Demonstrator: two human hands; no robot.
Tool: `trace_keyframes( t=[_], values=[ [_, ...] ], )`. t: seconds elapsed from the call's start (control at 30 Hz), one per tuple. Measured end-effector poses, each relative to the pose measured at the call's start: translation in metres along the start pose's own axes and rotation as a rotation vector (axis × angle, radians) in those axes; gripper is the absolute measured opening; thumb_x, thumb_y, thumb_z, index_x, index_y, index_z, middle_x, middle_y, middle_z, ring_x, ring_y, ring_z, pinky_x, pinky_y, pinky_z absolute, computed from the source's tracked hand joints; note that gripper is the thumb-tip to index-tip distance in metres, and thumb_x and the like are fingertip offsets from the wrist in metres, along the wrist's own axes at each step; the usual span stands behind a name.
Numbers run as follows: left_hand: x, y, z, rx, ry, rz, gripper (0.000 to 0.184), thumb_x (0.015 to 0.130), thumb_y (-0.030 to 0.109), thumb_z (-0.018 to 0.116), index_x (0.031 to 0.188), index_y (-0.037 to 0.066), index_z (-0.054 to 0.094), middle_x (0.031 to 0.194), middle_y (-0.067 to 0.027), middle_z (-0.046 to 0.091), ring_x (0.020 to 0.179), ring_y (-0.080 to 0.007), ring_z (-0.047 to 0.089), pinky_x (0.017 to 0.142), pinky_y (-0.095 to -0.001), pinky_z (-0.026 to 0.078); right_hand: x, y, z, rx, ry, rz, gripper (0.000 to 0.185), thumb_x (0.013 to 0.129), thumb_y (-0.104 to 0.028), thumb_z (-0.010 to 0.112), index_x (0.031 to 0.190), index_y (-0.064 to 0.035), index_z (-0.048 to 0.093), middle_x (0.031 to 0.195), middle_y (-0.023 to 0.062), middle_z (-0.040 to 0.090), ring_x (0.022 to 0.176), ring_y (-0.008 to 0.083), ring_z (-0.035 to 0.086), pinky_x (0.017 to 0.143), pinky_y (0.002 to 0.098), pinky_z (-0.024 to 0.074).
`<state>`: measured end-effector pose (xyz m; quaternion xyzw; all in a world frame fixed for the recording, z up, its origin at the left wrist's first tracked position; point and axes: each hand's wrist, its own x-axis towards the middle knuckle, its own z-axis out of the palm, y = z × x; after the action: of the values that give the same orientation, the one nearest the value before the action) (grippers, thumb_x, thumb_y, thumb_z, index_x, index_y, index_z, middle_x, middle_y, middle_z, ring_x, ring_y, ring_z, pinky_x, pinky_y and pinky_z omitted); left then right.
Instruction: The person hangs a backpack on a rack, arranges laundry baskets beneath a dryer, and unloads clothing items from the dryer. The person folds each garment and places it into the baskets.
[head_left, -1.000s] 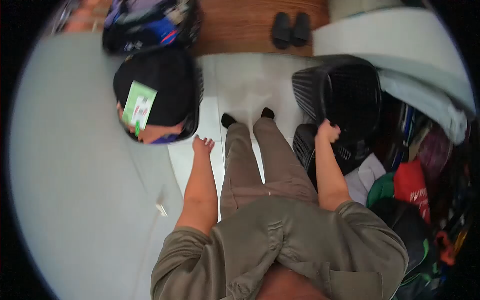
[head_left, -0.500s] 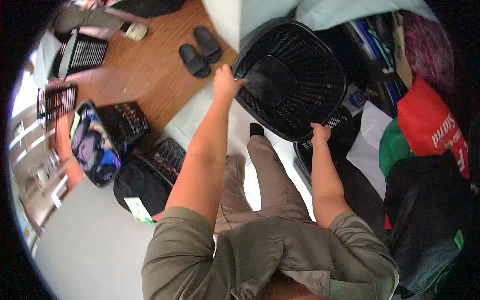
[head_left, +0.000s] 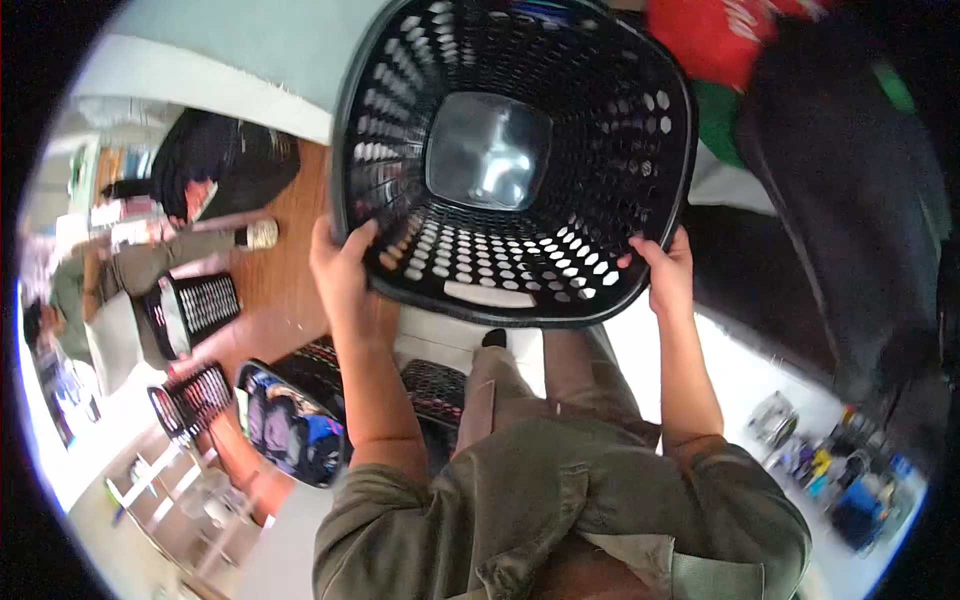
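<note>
A black plastic laundry basket [head_left: 488, 150] with perforated walls is held up in front of me. Its open top faces me, and I see a smooth, shiny bottom with nothing lying on it. On the near left of the rim, my left hand [head_left: 345, 265] is closed with the thumb over the edge. My right hand [head_left: 667, 268] grips the near right corner, its thumb inside the wall. Most of the fingers are hidden behind the rim.
At left, a basket full of clothes [head_left: 290, 425] stands by more black baskets. Another person [head_left: 150, 265] sits near a black basket [head_left: 205, 305] on the wooden floor. To the right are a red bag [head_left: 710, 40], dark fabric [head_left: 850, 180] and assorted small items [head_left: 850, 480].
The basket has come up and closer to me, and its opening now faces me more squarely. Both hands kept hold of its rim. My view has turned, showing more on the left and lower right.
</note>
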<state>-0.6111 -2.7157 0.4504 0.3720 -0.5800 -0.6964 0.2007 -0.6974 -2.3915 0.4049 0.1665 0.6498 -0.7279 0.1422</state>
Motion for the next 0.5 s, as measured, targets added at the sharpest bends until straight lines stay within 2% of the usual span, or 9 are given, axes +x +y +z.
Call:
trace_keyframes(
  t=[0.07, 0.1, 0.13, 0.17, 0.23, 0.27, 0.37, 0.4, 0.5],
  values=[
    [-0.049, 0.044, -0.014, -0.157, -0.159, 0.081, 0.015, 0.071, -0.002, 0.053, 0.085, -0.004, 0.050, 0.069, -0.0068, 0.053, 0.062, -0.0126, 0.051, 0.058, -0.0237, 0.043, -0.065, -0.027, -0.014, 0.064, 0.032, -0.035, 0.025, 0.069, 0.005, 0.054, 0.092, -0.0024, 0.044, 0.073, 0.0053, 0.053, 0.050, 0.0153, 0.052, 0.045, 0.0248, 0.0442],
    [-0.083, 0.077, -0.008, -0.252, -0.112, 0.039, 0.018, 0.072, -0.001, 0.052, 0.089, -0.005, 0.051, 0.071, -0.0071, 0.054, 0.062, -0.0115, 0.050, 0.057, -0.0217, 0.041, -0.096, -0.036, -0.018, 0.092, 0.061, -0.065, 0.025, 0.070, 0.004, 0.055, 0.092, -0.0029, 0.044, 0.073, 0.0046, 0.053, 0.049, 0.0143, 0.051, 0.045, 0.0242, 0.0436],
    [-0.097, 0.083, -0.034, -0.043, -0.224, 0.132, 0.023, 0.071, 0.000, 0.052, 0.093, -0.006, 0.052, 0.075, -0.0077, 0.056, 0.063, -0.0123, 0.050, 0.060, -0.0199, 0.040, -0.127, -0.041, -0.026, 0.105, 0.082, -0.048, 0.026, 0.070, 0.003, 0.056, 0.092, -0.0034, 0.044, 0.073, 0.0043, 0.053, 0.049, 0.0136, 0.051, 0.045, 0.0238, 0.0434],
    [-0.113, 0.089, -0.050, -0.006, -0.235, 0.204, 0.028, 0.070, 0.001, 0.053, 0.097, -0.007, 0.052, 0.082, -0.0076, 0.057, 0.067, -0.0120, 0.050, 0.062, -0.0199, 0.039, -0.154, -0.045, -0.033, 0.122, 0.102, -0.044, 0.027, 0.070, 0.002, 0.057, 0.093, -0.0038, 0.044, 0.072, 0.0039, 0.053, 0.049, 0.0129, 0.051, 0.045, 0.0234, 0.0432],
    [-0.153, 0.115, -0.064, 0.012, -0.388, 0.307, 0.043, 0.067, 0.002, 0.052, 0.108, -0.008, 0.048, 0.100, -0.0103, 0.054, 0.088, -0.0165, 0.051, 0.081, -0.0259, 0.038, -0.204, -0.053, -0.039, 0.121, 0.150, -0.017, 0.036, 0.070, 0.002, 0.060, 0.099, -0.0046, 0.040, 0.069, 0.0038, 0.052, 0.047, 0.0103, 0.049, 0.043, 0.0212, 0.0414],
    [-0.159, 0.123, -0.069, 0.058, -0.440, 0.286, 0.045, 0.067, 0.003, 0.051, 0.111, -0.009, 0.046, 0.103, -0.0123, 0.054, 0.094, -0.0191, 0.051, 0.087, -0.0283, 0.035, -0.210, -0.059, -0.053, 0.130, 0.094, 0.014, 0.037, 0.069, 0.002, 0.060, 0.100, -0.0035, 0.039, 0.069, 0.0040, 0.052, 0.047, 0.0100, 0.049, 0.042, 0.0211, 0.0408],
    [-0.176, 0.137, -0.070, 0.192, -0.480, 0.154, 0.039, 0.069, 0.000, 0.047, 0.106, -0.009, 0.049, 0.100, -0.0120, 0.055, 0.089, -0.0173, 0.052, 0.082, -0.0270, 0.039, -0.238, -0.039, -0.065, 0.163, 0.099, 0.102, 0.027, 0.068, 0.003, 0.056, 0.091, -0.0009, 0.042, 0.067, 0.0058, 0.053, 0.043, 0.0112, 0.049, 0.041, 0.0231, 0.0400],
    [-0.172, 0.130, -0.069, 0.292, -0.508, 0.181, 0.026, 0.071, 0.002, 0.049, 0.096, -0.004, 0.053, 0.084, -0.0080, 0.057, 0.072, -0.0158, 0.054, 0.067, -0.0243, 0.044, -0.252, -0.032, -0.075, 0.233, 0.121, 0.147, 0.025, 0.069, 0.004, 0.055, 0.090, -0.0010, 0.041, 0.063, 0.0059, 0.052, 0.041, 0.0116, 0.048, 0.038, 0.0234, 0.0392],
    [-0.184, 0.088, -0.047, 0.243, -0.635, -0.001, 0.019, 0.071, 0.003, 0.051, 0.089, -0.004, 0.054, 0.080, -0.0080, 0.058, 0.068, -0.0156, 0.055, 0.063, -0.0257, 0.044, -0.285, 0.008, -0.121, 0.267, 0.282, 0.240, 0.027, 0.067, 0.005, 0.052, 0.091, 0.0005, 0.040, 0.058, 0.0088, 0.051, 0.034, 0.0136, 0.045, 0.033, 0.0261, 0.0377]
  ],
)
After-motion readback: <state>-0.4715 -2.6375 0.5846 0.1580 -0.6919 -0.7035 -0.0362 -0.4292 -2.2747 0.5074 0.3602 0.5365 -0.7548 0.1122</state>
